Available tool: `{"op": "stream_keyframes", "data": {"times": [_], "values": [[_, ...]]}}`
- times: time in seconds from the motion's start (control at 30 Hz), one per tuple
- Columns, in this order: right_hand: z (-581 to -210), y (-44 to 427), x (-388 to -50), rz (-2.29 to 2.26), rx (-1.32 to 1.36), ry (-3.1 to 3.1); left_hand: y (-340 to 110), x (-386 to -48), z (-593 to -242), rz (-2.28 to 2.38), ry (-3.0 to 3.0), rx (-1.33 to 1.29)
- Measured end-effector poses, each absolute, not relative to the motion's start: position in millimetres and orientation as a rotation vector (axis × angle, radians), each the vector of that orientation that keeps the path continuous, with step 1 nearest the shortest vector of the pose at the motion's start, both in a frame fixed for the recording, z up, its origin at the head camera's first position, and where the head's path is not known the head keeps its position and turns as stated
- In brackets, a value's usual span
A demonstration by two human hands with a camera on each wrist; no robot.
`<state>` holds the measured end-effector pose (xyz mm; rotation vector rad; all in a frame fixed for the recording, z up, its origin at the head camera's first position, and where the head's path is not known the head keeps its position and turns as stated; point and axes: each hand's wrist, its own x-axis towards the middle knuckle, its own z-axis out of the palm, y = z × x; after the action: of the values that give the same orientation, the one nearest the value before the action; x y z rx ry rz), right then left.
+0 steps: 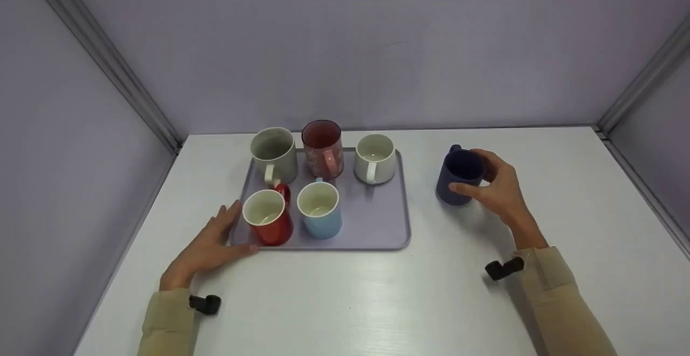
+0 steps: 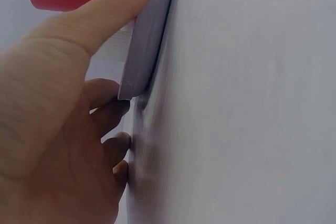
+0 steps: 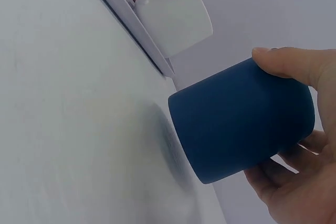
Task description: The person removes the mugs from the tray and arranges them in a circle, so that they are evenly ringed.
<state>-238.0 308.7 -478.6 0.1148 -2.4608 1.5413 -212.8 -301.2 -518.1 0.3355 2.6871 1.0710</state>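
Observation:
A dark blue mug [image 1: 458, 178] is gripped by the right hand [image 1: 498, 189], thumb on the near side and fingers round the far side. In the right wrist view the mug [image 3: 241, 121] is tilted, its base off the table. The left hand [image 1: 207, 245] touches the left front corner of the purple-grey tray [image 1: 372, 232], fingers spread along the left side, thumb at the front edge. Beside that thumb stands a red mug [image 1: 274, 229]. In the left wrist view the thumb lies on the tray's rim [image 2: 144, 40].
Also on the tray are a light blue mug [image 1: 323, 218], a grey-green mug [image 1: 277, 162], a pink mug [image 1: 323, 151] and a white mug [image 1: 377, 159]. The white table [image 1: 366, 302] is bounded by a pale back wall [image 1: 377, 54] and side walls.

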Motion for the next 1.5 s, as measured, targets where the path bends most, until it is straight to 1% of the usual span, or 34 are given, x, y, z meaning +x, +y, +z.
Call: {"op": "stream_keyframes", "data": {"times": [0.43,0.9,1.13,1.3,1.5], "values": [[-490,313,-239,1.567,0.109,-2.488,-301,-211,-518,1.074,2.694,0.335],[-489,315,-237,1.492,0.149,-2.570,-300,-210,-517,1.098,2.671,0.294],[-472,307,-233,1.400,0.178,-2.541,-302,-211,-518,1.082,2.678,0.303],[-454,286,-229,1.360,0.215,-2.465,-301,-211,-519,1.090,2.687,0.322],[-440,257,-226,1.389,0.347,-2.398,-301,-212,-517,1.124,2.690,0.385]]}}
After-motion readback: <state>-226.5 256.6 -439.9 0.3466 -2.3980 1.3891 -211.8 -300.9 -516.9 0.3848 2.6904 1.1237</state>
